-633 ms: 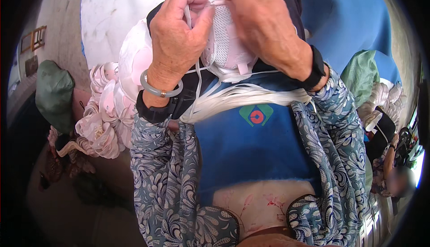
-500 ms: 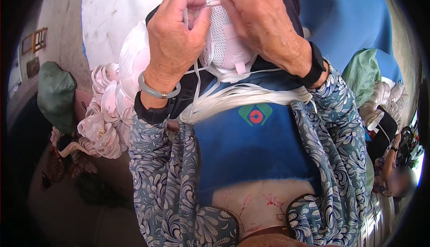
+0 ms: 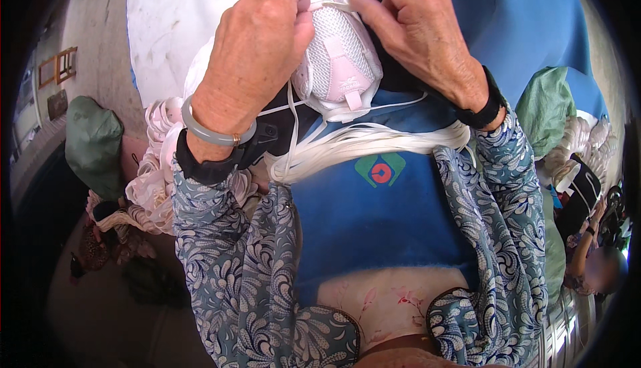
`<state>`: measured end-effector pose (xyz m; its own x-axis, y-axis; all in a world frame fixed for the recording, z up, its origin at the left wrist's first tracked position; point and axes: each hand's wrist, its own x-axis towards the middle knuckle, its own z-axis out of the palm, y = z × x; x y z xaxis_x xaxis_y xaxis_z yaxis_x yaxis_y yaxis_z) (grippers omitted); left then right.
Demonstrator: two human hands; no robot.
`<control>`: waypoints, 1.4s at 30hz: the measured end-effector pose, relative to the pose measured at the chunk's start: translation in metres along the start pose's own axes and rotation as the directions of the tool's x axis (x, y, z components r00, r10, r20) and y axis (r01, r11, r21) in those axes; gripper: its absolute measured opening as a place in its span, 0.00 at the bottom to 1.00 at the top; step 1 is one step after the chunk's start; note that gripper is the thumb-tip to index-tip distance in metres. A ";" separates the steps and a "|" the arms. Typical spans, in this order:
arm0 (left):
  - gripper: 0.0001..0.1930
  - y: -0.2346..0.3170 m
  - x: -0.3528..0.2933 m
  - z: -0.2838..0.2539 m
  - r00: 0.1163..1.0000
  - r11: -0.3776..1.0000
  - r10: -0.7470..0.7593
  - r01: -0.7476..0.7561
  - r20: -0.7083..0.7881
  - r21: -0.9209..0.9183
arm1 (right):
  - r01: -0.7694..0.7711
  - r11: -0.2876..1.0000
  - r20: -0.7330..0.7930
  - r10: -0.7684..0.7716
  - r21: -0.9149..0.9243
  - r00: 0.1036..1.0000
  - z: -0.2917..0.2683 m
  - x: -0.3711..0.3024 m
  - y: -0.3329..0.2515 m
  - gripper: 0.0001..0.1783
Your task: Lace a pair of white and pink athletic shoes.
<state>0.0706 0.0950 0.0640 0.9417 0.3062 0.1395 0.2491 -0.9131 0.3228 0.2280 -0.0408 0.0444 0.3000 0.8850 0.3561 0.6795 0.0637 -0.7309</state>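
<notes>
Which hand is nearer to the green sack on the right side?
Right. In the picture, the right hand is up and left of the green sack; the left hand is farther left, across the shoe upper.

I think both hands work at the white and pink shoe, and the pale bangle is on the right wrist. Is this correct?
Not the wrist: the head view shows the pale bangle on the left one. The left hand and right hand do work at the white and pink shoe.

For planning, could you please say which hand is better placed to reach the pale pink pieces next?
Probably the left hand: the pale pink pieces lie on its side, while the right hand is across the shoe.
</notes>
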 end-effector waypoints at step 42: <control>0.06 -0.003 -0.016 -0.009 0.999 0.998 -0.026 0.028 -0.038 0.057 | -0.080 0.997 0.005 0.080 0.008 0.997 0.036 0.005 -0.028 0.05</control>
<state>0.0525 0.0956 0.0691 0.9257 0.3397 0.1667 0.2878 -0.9181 0.2726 0.1863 -0.0219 0.0462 0.3502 0.8895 0.2934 0.6479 -0.0039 -0.7617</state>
